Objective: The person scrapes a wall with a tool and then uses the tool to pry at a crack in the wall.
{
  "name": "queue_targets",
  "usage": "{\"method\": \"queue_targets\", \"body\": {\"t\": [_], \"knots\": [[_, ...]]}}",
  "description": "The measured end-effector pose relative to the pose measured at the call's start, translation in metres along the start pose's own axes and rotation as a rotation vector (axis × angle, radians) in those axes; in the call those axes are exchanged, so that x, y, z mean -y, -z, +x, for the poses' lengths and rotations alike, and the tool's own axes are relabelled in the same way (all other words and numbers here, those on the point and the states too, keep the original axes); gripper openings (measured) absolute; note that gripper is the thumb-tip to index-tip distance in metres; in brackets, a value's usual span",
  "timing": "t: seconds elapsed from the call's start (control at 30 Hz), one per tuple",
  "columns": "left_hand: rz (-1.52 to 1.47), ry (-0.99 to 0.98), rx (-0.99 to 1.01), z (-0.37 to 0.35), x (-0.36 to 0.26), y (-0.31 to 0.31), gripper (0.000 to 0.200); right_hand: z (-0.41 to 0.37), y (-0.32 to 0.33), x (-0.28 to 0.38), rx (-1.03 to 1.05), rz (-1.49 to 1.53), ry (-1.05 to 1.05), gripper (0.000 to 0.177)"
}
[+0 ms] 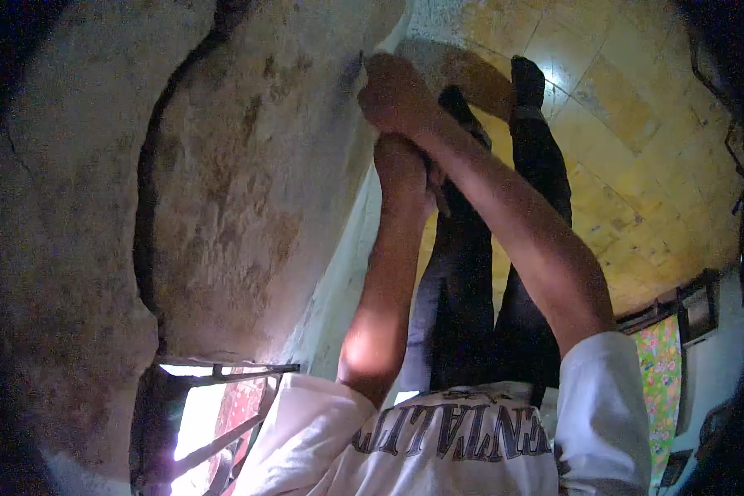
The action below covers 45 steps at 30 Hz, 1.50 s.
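Note:
My right hand (392, 95) is closed in a fist beside the worn wall, with its back toward me. Whatever its fingers hold, if anything, is hidden. Just nearer to me, partly under the right wrist, my left hand (402, 161) has its fingers curled. A dark narrow shape shows at its right side, but I cannot make out whether it is a finger or a held thing. The two hands overlap at the wrist in this view. Both forearms reach out over my dark trousers (463, 289).
A stained plaster wall (231, 190) with a long dark crack or cable fills the left. Yellowish floor tiles (611, 165) lie under my dark-covered feet (529, 83). A barred window (215, 422) is at lower left, a flowered cloth (659, 380) at lower right.

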<state>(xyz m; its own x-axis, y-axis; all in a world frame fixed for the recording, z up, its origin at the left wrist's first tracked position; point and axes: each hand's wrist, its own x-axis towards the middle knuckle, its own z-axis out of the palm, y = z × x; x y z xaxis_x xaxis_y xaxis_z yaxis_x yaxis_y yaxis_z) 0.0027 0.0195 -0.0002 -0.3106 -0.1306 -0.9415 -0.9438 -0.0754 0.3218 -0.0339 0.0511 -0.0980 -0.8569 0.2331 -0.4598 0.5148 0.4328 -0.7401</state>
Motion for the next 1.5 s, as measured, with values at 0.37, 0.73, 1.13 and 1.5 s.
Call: {"method": "queue_targets", "body": {"t": [0.37, 0.73, 1.13, 1.5], "knots": [[0.010, -0.024, -0.054, -0.010, -0.012, -0.016, 0.025, 0.003, -0.002, -0.008, 0.021, -0.165, 0.145, 0.030], [0.260, -0.024, -0.023, 0.011, -0.015, -0.011, 0.021, 0.020, 0.029, 0.004, 0.034, -0.044, 0.019, 0.029], [0.226, -0.020, 0.091, -0.013, 0.016, 0.016, 0.040, -0.051, 0.011, -0.029, -0.054, 0.443, -0.027, 0.036], [0.194, -0.027, 0.166, -0.061, 0.064, 0.044, 0.038, -0.139, 0.022, -0.011, -0.113, 0.487, -0.144, 0.052]]}}
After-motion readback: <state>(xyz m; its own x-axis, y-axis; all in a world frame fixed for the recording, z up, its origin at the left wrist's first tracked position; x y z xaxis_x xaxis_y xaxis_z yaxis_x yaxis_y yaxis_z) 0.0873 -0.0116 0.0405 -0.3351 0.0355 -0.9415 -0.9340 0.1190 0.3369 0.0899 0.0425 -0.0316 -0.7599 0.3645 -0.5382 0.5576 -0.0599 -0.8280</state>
